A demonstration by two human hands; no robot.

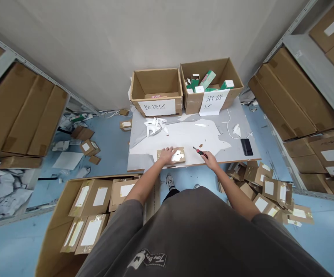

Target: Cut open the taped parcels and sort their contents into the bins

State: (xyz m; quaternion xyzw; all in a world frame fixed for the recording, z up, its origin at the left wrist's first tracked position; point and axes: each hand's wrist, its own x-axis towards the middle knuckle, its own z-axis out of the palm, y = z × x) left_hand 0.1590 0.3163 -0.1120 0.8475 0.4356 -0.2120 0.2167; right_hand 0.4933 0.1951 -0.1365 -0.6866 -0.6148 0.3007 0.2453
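With 12 o'clock at the wall, a small taped package (181, 156) lies at 7 o'clock on the tabletop (190, 138), by the near edge. The left hand (167, 155) is open, its fingers spread over the package's left part. The right hand (209, 160), at 5 o'clock, is closed around a red and black utility knife (200, 152), its blade pointing toward 10 o'clock, apart from the package. Crumpled white paper scraps (155, 126) lie at 10 o'clock and a black phone (246, 147) at 4 o'clock. 2 open cartons with paper signs stand along the far side: the left carton (157, 92) at 11 o'clock, the right carton (192, 105), holding green and white boxes (207, 80), at 1 o'clock
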